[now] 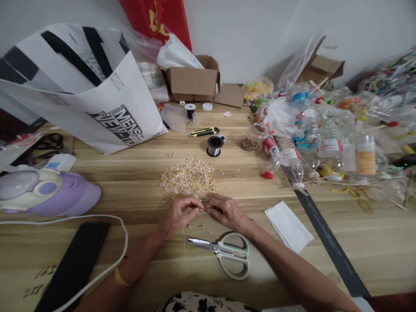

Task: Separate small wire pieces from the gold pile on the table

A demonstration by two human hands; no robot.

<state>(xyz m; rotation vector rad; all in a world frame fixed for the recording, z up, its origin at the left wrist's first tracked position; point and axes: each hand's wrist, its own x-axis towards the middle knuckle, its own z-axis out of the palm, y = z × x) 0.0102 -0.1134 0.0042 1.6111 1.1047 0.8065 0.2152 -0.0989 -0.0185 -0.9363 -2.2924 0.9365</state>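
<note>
Here both hands, left hand [177,215] and right hand [226,212], pinch fingertips together beside the bead pile [188,177].

Head view, steeply down, tabletop [292,277] close

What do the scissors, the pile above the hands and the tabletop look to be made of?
Scissors: shiny bare metal blades, pale matte handles that look like plastic.
Pile: tiny glinting gold and clear pieces, probably metal or glass beads; too small to tell.
Tabletop: light wood with visible grain, low sheen.
</note>
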